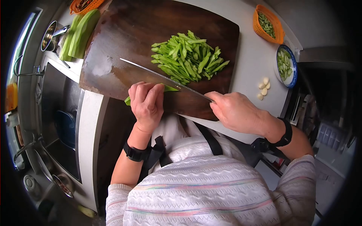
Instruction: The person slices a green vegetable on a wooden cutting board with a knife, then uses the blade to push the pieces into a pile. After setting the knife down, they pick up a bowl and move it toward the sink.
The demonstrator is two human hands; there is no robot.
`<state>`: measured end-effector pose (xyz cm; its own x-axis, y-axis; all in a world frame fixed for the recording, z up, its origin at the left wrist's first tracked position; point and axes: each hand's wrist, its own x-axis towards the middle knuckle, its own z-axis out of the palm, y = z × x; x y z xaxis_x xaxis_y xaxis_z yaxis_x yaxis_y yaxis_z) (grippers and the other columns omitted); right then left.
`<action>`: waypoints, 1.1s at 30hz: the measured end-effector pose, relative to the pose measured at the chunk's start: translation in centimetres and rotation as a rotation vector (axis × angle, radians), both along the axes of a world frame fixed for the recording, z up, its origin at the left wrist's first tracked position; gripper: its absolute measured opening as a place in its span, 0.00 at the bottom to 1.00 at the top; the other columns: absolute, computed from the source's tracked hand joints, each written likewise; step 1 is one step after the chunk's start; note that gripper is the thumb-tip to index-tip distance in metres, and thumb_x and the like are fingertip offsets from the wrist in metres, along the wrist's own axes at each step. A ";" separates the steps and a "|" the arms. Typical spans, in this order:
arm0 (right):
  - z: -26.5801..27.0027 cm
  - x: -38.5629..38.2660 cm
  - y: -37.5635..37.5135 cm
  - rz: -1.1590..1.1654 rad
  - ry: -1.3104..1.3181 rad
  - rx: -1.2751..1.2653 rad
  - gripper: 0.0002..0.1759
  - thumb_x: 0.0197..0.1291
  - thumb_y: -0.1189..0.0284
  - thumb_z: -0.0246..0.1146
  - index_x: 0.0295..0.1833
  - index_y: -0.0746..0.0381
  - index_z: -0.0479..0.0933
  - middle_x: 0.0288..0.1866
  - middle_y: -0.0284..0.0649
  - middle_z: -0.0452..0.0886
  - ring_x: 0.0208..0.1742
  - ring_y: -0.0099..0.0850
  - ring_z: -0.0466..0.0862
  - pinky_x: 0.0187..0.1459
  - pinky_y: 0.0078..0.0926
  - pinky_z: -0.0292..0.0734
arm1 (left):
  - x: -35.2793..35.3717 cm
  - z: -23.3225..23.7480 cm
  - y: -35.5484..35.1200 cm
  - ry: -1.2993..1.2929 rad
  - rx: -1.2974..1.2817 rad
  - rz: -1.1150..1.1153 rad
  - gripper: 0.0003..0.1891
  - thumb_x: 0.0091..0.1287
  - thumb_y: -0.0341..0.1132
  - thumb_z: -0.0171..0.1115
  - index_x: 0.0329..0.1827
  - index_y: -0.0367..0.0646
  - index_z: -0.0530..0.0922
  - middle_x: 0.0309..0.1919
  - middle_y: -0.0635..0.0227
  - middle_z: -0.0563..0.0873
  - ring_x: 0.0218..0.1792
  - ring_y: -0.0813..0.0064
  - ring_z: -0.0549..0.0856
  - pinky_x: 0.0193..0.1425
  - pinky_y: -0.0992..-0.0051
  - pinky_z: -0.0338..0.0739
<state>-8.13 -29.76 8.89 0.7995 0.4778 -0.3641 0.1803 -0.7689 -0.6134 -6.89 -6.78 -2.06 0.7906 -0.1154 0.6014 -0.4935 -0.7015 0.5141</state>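
On a dark wooden cutting board (128, 26), my left hand (146, 101) presses down a piece of green vegetable (171, 88), its fingers curled over it; one end shows at each side of the hand. My right hand (235, 113) is closed round the handle of a kitchen knife (151, 70). The blade lies slantwise across the board, right beside the vegetable piece and my left fingertips. Beyond the blade is a heap of green vegetable strips (186, 56). The knife handle is mostly hidden in my right hand.
Right of the board are garlic cloves (262, 90), a blue-rimmed bowl (294, 73) of pale green slices and an orange basket (279, 35) of chopped green pieces. Long green vegetable halves (83, 34) and a metal pot (48, 35) stand left, above a sink (51, 92).
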 end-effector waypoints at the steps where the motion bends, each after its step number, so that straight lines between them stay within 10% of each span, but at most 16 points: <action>1: 0.5 -0.1 -0.1 -0.004 0.026 -0.016 0.08 0.64 0.75 0.54 0.44 0.69 0.72 0.24 0.54 0.80 0.31 0.54 0.83 0.34 0.49 0.78 | 0.0 0.0 0.0 0.001 -0.002 0.003 0.13 0.47 0.22 0.71 0.36 0.45 0.83 0.33 0.69 0.80 0.39 0.63 0.79 0.44 0.68 0.72; 33: -0.1 0.3 0.5 -0.005 0.067 -0.001 0.07 0.64 0.74 0.54 0.42 0.69 0.72 0.25 0.55 0.80 0.32 0.56 0.82 0.34 0.50 0.77 | -0.1 -0.1 0.1 -0.002 -0.021 -0.009 0.12 0.48 0.21 0.70 0.35 0.43 0.82 0.34 0.66 0.80 0.40 0.60 0.80 0.45 0.67 0.75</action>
<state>-7.83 -29.30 8.83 0.7759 0.4731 -0.4173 0.1350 -0.7706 -0.6228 -6.99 -6.66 -2.16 0.7885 -0.1100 0.6051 -0.5006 -0.6864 0.5275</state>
